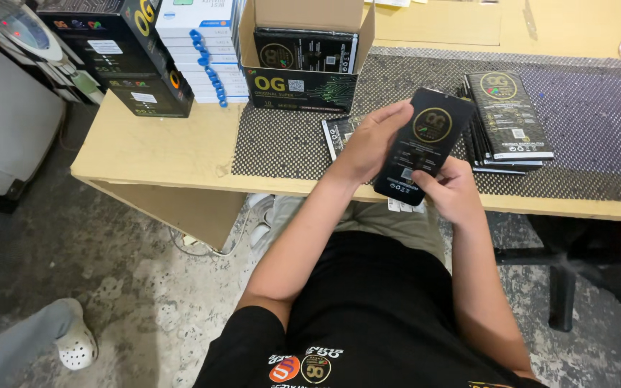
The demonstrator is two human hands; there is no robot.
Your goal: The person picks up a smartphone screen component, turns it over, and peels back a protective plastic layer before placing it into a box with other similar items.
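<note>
Nearest to me, my right hand is curled around the bottom end of a flat black packet, thumb pressed on its face near the lower edge, fingers wrapped behind. My left hand holds the same packet along its left side, fingers loosely bent and laid against the edge, thumb hidden behind, so I cannot tell how firmly it pinches. The packet is tilted, its top leaning toward one o'clock, lifted just over the front edge of the wooden table. Under my left hand, at about ten o'clock from the packet, another packet lies flat on the dotted black mat. At two o'clock sits a stack of packets, fanned slightly, just beside the held one. Farther out at eleven o'clock stands an open cardboard box with more packets upright inside, and left of it white boxes and black boxes.
</note>
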